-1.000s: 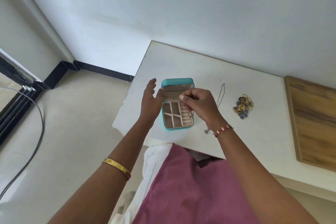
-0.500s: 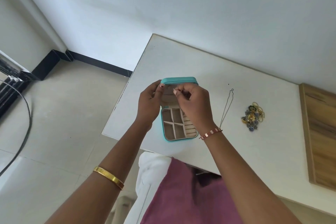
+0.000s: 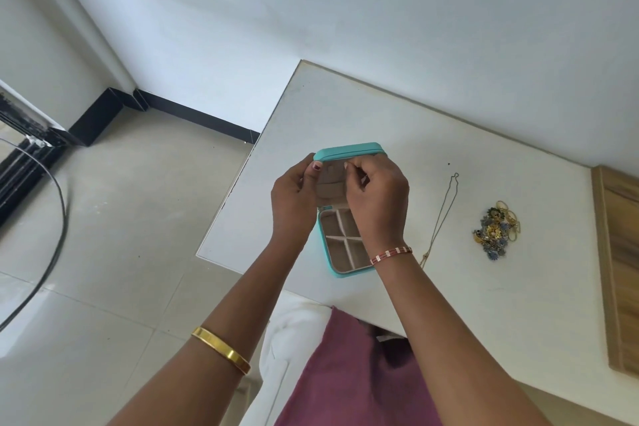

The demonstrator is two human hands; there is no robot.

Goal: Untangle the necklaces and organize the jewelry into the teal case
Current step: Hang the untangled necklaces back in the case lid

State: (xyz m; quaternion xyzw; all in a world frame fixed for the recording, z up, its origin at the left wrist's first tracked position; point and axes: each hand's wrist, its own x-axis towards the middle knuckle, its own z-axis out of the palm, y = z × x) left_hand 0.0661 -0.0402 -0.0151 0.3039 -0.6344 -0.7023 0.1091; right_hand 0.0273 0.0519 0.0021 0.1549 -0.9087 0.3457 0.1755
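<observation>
Teal case (image 3: 349,151) stands open on white tabletop (image 3: 345,107), lid upright. Left hand (image 3: 294,199) fingers grip lid's left edge. Right hand (image 3: 378,197) fingers pinched closed at lid's inner face; item held too small to tell. Thin chain necklace (image 3: 444,214) lies right of right-hand fingers, jewelry cluster (image 3: 496,230) farther right.

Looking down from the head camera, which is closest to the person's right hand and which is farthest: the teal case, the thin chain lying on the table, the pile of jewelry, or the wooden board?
1. Teal case: right under the right hand, at its lid.
2. Thin chain: on the table just to the right.
3. Pile of jewelry: farther right.
4. Wooden board: at the table's far right edge.
</observation>
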